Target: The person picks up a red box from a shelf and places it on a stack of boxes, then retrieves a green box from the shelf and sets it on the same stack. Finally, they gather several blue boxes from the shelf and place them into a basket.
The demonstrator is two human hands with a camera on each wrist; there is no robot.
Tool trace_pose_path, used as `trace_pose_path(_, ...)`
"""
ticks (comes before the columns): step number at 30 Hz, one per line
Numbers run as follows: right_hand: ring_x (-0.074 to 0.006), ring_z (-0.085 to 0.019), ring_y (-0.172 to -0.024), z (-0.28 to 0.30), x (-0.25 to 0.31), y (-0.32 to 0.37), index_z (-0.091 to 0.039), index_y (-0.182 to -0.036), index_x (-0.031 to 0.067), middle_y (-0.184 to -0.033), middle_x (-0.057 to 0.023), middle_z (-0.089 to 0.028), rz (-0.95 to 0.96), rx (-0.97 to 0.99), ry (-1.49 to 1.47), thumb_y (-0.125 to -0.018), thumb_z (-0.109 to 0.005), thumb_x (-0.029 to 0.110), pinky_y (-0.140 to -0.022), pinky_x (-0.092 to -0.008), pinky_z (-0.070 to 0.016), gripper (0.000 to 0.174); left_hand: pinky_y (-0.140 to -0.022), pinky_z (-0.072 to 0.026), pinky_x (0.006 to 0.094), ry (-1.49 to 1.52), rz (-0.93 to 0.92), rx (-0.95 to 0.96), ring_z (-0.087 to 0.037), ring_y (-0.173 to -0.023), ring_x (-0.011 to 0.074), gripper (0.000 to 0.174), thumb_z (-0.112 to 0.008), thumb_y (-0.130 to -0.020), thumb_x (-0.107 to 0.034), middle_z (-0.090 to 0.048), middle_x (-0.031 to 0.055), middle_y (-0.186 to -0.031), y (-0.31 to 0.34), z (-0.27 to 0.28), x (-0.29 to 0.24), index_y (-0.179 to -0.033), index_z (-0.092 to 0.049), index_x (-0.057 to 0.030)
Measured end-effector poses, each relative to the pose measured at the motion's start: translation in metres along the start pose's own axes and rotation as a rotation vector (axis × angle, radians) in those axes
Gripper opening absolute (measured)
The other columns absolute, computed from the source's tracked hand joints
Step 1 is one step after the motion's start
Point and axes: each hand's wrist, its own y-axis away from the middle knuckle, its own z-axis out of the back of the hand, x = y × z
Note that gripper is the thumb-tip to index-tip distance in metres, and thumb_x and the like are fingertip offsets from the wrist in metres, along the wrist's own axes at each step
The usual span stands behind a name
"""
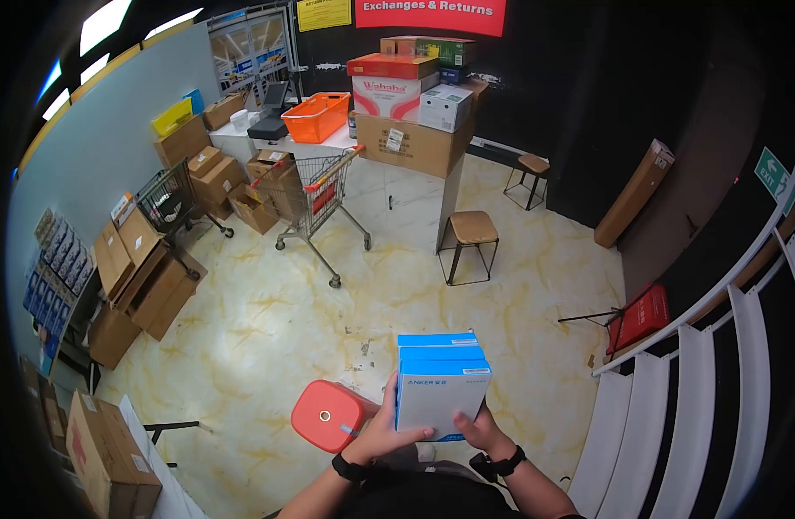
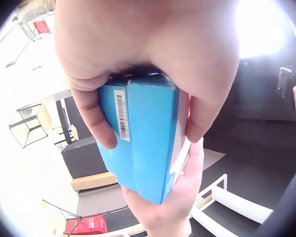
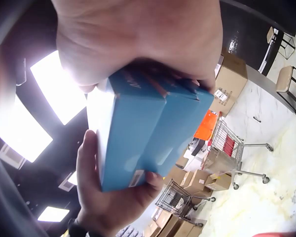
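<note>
Marbled floor [image 1: 242, 346] below, blue-and-white boxes [image 1: 442, 398] sit face to face between the left hand [image 1: 382, 438], gripping their left side, and the right hand [image 1: 489, 437], gripping lower right, neither nearer; long axis uncertain through lens distortion.

Head cam's pretty evenly lit and decently sharp around the left hand [image 1: 382, 437], but it's heavily fisheyed: black corners, white slats [image 1: 698, 406] bowing off beyond the right hand [image 1: 488, 435]. Ceiling lights [image 1: 103, 26] are blown out, way up and left of both hands. Left wrist cam has nasty white glare beside the near hand, floor [image 2: 15, 168] washed out opposite. Right wrist's got panels flaring beside its hand, boxes' [image 3: 133, 133] blue side shaded.
</note>
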Motion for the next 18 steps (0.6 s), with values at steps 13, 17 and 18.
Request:
trace_pose_path(13, -0.0309, -0.028, -0.145, 0.022, -0.063, -0.245, -0.008, -0.157, -0.0005, -0.157, -0.0208, -0.026, 0.005, 0.068, 0.110, -0.097, -0.063, 0.031, -0.118, -0.0429, -0.0252, 0.087, -0.116, -0.0317, 0.0427, 0.057, 0.095, -0.074, -0.032, -0.144, 0.0286, 0.115, -0.084, -0.081, -0.022, -0.029, 0.0183, -0.154, -0.172, 0.139, 0.027, -0.158, -0.001, -0.0047)
trace_pose_path(17, -0.0296, -0.031, -0.143, 0.011, -0.072, -0.347, -0.011, -0.155, -0.0014, -0.155, -0.0201, -0.028, -0.053, 0.117, 0.055, -0.097, -0.063, 0.029, -0.117, -0.0429, -0.0273, 0.083, -0.115, -0.0339, 0.0413, 0.034, 0.092, -0.200, -0.039, -0.140, 0.0289, 0.113, -0.086, -0.079, -0.023, -0.036, 0.0196, -0.151, -0.228, 0.212, 0.018, -0.158, -0.007, -0.0028)
trace_pose_path(18, -0.0296, -0.031, -0.143, 0.006, -0.073, -0.370, -0.011, -0.155, -0.0014, -0.155, -0.0201, -0.028, -0.063, 0.133, 0.053, -0.097, -0.063, 0.029, -0.117, -0.0429, -0.0273, 0.083, -0.114, -0.0350, 0.0410, 0.020, 0.108, -0.228, -0.041, -0.138, 0.0290, 0.112, -0.086, -0.079, -0.024, -0.038, 0.0201, -0.150, -0.240, 0.229, 0.012, -0.157, -0.010, -0.0024)
